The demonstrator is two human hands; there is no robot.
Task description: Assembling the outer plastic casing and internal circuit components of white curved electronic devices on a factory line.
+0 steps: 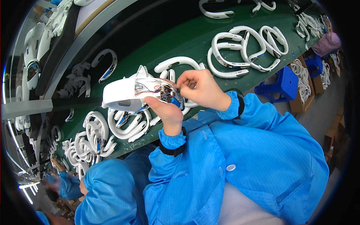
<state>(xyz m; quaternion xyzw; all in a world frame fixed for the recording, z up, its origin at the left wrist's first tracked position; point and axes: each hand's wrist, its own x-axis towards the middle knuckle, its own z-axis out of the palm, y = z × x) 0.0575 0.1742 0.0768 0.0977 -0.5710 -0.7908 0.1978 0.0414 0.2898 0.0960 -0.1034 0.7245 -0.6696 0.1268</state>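
Gripping a white plastic housing over the green workbench, the left hand is curling; the right hand is pinching, contents unclear. Curved white plastic bands are covering the bench, a blue plastic stool standing beside.

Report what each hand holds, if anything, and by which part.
Left hand grips the white plastic housing by its open end, beside the exposed dark circuit board. Right hand: any hold cannot be told.

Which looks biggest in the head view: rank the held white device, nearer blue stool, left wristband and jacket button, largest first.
1. White device
2. Blue stool, though it stands farther off, so only its apparent size ranks here
3. Left wristband
4. Button
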